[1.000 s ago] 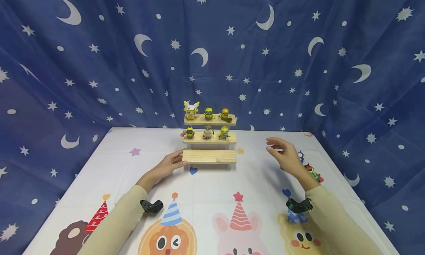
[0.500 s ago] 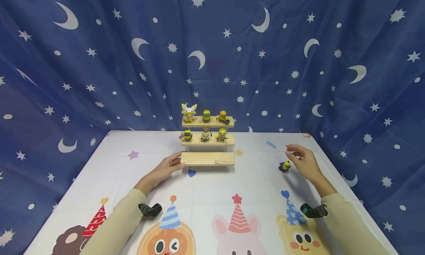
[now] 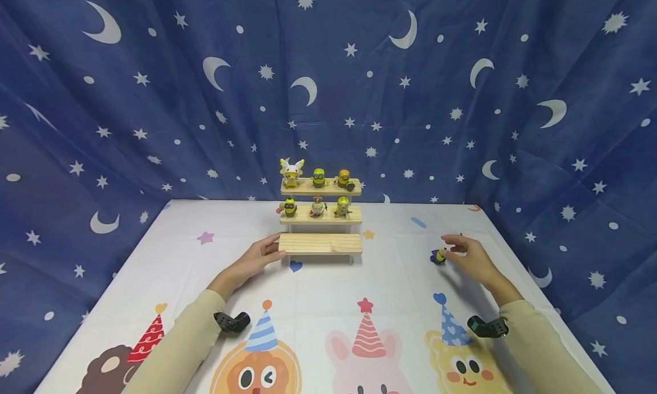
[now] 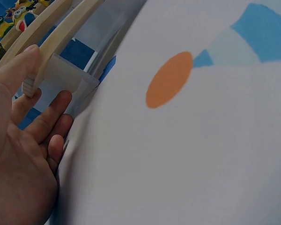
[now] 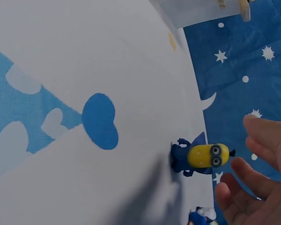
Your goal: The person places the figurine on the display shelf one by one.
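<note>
Ideally, the right hand point(image 3: 474, 262) would pinch the blue-and-yellow figurine point(image 3: 437, 257) lightly round its body, keeping it upright, while the left hand point(image 3: 255, 257) (gripping one end of the lowest board point(image 3: 320, 243)) presses gently. The figurine stands on the worktop point(image 3: 392, 283) just beside the right hand's parted, empty fingers; contact is unclear.

No legible txt, brand, no. or sign in any view. Head cam, clock from view ctr: curtain point(image 3: 328, 57) at 12 & tablecloth point(image 3: 318, 291) at 6 carry pics only, e.g. moons, hearts. L wrist band point(image 3: 232, 323) approx. 7, R wrist band point(image 3: 486, 327) approx. 4: any marks too small. Caped fig. point(image 3: 438, 256), approx. 4: ditto.
</note>
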{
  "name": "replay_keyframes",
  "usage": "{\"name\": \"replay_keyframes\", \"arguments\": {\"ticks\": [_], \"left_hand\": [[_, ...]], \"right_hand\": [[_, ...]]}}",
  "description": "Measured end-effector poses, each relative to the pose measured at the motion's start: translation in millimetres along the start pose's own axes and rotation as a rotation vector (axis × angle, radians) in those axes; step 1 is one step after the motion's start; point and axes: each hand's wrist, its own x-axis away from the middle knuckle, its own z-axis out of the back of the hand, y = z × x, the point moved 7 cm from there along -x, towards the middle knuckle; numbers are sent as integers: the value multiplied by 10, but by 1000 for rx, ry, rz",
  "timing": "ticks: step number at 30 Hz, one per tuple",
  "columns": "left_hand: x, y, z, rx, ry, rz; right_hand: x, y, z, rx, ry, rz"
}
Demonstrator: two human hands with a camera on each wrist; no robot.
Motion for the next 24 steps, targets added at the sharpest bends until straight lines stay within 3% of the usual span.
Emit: {"name": "replay_keyframes", "arguments": {"ticks": [12,24], "left_hand": [[-5,8,-15,-16,-1,-5],[26,32,-13,12,-11,-26]], "right_hand": [[16,77,-141,-23,-54,56],[14,150,-149,36,48,41]]}}
